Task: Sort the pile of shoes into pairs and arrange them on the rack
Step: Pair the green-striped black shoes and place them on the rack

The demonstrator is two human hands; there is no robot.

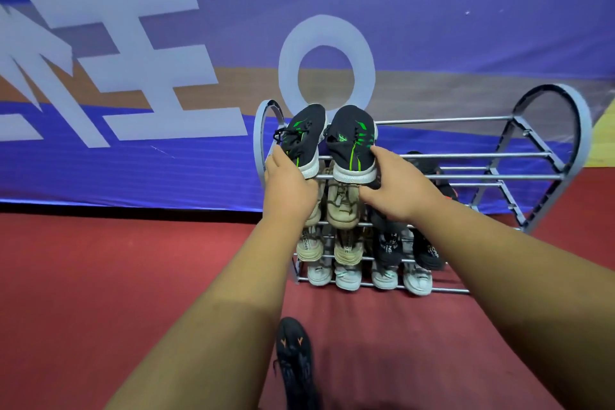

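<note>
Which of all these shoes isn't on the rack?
The black shoe with orange marks, lying alone on the red floor between the person's forearms. Every other shoe sits on the rack.

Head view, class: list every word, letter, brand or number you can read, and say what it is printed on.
"O": large pale ring-shaped character on the blue banner; the angular characters to its left are cut off and unclear.
"APPRO...": partial print on a beige shoe on the rack; the rest is blurred.
Print on the black shoes: too small to read.
</note>
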